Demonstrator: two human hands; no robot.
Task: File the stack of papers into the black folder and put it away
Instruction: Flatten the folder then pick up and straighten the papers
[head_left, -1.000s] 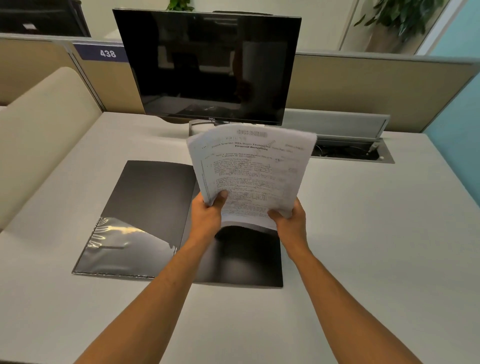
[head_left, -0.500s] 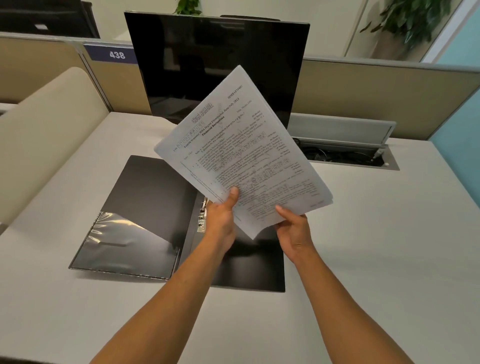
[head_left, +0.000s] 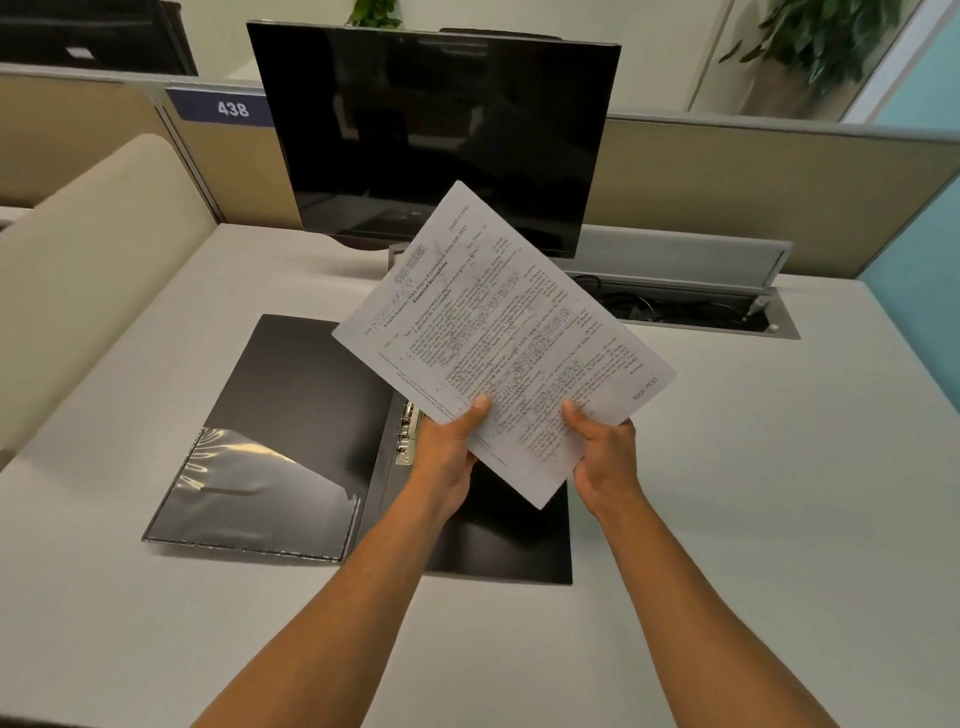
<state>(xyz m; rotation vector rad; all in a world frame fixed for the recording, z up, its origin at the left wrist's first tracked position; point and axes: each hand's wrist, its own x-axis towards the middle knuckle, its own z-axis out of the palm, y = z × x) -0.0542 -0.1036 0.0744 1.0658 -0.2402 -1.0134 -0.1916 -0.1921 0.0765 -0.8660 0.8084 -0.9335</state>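
The black folder (head_left: 291, 415) lies open and flat on the desk, its metal clip (head_left: 408, 434) along the spine and a clear pocket on the left flap. Above its right half I hold the stack of printed papers (head_left: 498, 338), turned diagonally with its top pointing away and to the right. My left hand (head_left: 449, 447) grips the stack's lower left edge, thumb on top. My right hand (head_left: 602, 452) grips the lower right edge, also with the thumb on the top sheet. The stack hides much of the folder's right flap.
A dark monitor (head_left: 436, 140) stands at the back of the grey desk (head_left: 753, 493). Behind and right of it is an open cable tray (head_left: 691, 312). Beige partitions enclose the desk at the back and left.
The stack has rotated from upright to a diagonal tilt. In the last half second it has come lower, toward the folder, and my right hand has shifted its grip along the bottom edge.
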